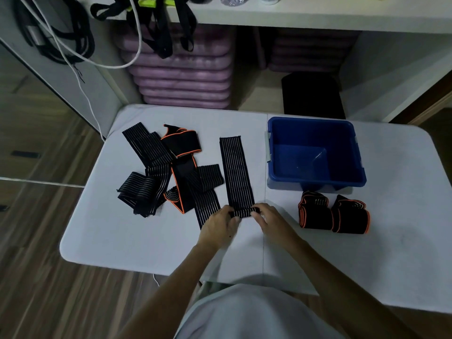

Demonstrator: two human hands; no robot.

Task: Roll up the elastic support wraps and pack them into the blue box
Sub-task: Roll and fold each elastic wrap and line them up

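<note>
- Hands at work on the striped wrap (236, 172), which lies flat and straight on the bench (122, 241), just left of the blue box (315, 152), its length running away from you.
- Your left hand (219, 227) and right hand (271, 220) are each clamped on one end of the small roll (243, 212) started at the wrap's near edge, fingers curled over the top, thumbs hidden beneath.
- Pinching both ends at once looks meant to keep the coil square, so it does not wander off to one side as it grows.
- Most of the strip is not yet wound; only a turn or so is formed, by my reading.
- Laying it out full length, pointing away from you, gives a clear run to roll forward beside the box.
- Two finished rolls (333, 216), black with orange edging, sit touching each other just in front of the box, on its near side, not yet packed.
- Inside, the box looks empty, so all the packing is left to do.
- Farther left of the box, past the strip, a loose pile of wraps (168, 170) waits, striped ones tangled with orange-trimmed ones.
- One striped tail from that pile passes under your left hand; mind it does not get caught into the coil.
</note>
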